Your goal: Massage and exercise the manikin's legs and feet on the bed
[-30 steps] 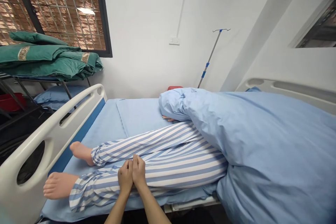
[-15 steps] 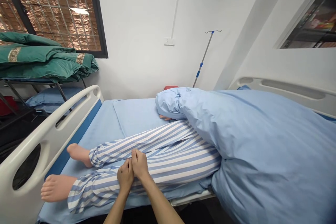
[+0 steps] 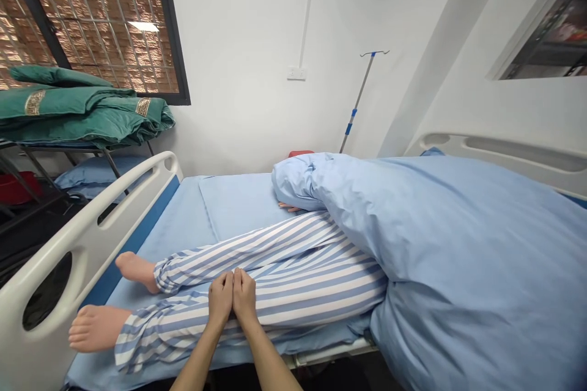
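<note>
A figure in blue-and-white striped trousers (image 3: 316, 296) lies on the bed, its smooth, mannequin-like feet (image 3: 101, 327) bare at the left. Over the nearer leg, around the knee, my left hand (image 3: 221, 299) is closed with the fingers curled in. Right beside it, my right hand (image 3: 244, 298) is closed the same way, and the two touch along their inner sides. No object shows in either fist; their undersides are hidden. A light blue quilt (image 3: 440, 232) covers the figure's upper part, and the fingers of a hand (image 3: 288, 207) peek out under its edge.
The bed has a white footboard (image 3: 77, 244) at the left and a headboard (image 3: 518, 153) at the right. An IV pole (image 3: 360, 101) stands behind the bed. Folded green bedding (image 3: 92, 113) is stacked on a rack by the barred window.
My left hand has moved up the leg slightly, and my right hand has come down a little. They now sit level side by side instead of staggered.
</note>
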The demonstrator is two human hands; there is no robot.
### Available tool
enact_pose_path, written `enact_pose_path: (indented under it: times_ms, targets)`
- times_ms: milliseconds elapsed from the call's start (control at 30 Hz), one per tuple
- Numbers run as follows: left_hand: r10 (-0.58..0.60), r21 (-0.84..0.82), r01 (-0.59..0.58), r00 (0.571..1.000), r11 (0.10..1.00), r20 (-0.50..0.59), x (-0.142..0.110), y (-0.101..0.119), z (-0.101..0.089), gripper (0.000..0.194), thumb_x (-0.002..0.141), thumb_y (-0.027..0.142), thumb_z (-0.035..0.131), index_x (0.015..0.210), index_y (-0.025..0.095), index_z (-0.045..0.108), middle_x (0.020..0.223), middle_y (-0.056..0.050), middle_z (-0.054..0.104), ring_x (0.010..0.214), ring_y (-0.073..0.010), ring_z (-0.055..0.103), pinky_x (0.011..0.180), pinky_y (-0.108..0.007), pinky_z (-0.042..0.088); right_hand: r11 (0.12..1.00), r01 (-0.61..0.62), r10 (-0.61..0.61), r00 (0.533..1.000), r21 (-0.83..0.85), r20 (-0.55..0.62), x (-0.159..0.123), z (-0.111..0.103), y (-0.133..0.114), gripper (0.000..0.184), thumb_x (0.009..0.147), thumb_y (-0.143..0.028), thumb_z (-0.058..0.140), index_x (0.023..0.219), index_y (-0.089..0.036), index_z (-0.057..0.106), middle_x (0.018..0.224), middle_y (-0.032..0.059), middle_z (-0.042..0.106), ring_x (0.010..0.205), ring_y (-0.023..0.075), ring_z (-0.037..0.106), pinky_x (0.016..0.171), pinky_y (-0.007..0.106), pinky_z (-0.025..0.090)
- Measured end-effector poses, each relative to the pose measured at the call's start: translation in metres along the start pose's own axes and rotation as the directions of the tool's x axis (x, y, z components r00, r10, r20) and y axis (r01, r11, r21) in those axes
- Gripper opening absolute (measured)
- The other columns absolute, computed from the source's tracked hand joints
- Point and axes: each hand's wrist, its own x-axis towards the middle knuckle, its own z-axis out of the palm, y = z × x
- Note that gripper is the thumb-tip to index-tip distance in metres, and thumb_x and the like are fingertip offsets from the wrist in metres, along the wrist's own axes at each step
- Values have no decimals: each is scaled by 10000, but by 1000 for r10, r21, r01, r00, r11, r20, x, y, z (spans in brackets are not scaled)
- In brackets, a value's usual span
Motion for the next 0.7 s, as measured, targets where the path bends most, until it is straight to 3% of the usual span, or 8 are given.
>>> enact_pose_path:
  times_ms: [133,200,333,467,700]
  targets:
    - [8,-143,-7,1000,990,6,6,32,5,342,759,397,438,494,193,361,466,51,366,497,-93,345,493,-215,286,993,0,-3,1000,120,19,2,-4,1,412,898,-382,272,671,-185,554,644,36,603,604,147,521,555,232,328]
    - [-18,-207,11,999,978,-32,4,35,9,350,758,399,431,491,199,325,460,57,334,491,-88,323,484,-213,284,992,-6,5,1000,123,11,3,-5,1,412,895,-386,279,655,-184,547,622,30,589,585,145,504,544,235,324]
    - [-72,-152,54,990,987,-120,-7,11,16,327,768,387,406,503,197,376,462,39,413,498,-102,371,510,-225,303,992,-13,19,999,125,-43,3,-4,4,402,885,-385,308,577,-187,472,518,-10,491,504,123,437,506,236,298]
    - [-5,3,5,997,1000,-80,-13,-15,17,323,793,369,367,525,197,417,488,18,484,515,-114,420,539,-232,309,993,1,6,998,122,-57,3,-3,6,391,880,-391,321,556,-193,416,487,-35,427,477,110,389,490,236,282]
    - [72,136,-67,997,988,-35,-10,-20,17,329,822,353,321,552,205,436,520,-7,527,524,-125,461,549,-236,302,999,-6,7,1000,50,-11,5,-7,3,410,877,-403,299,538,-194,398,489,-23,437,493,116,394,491,232,282]
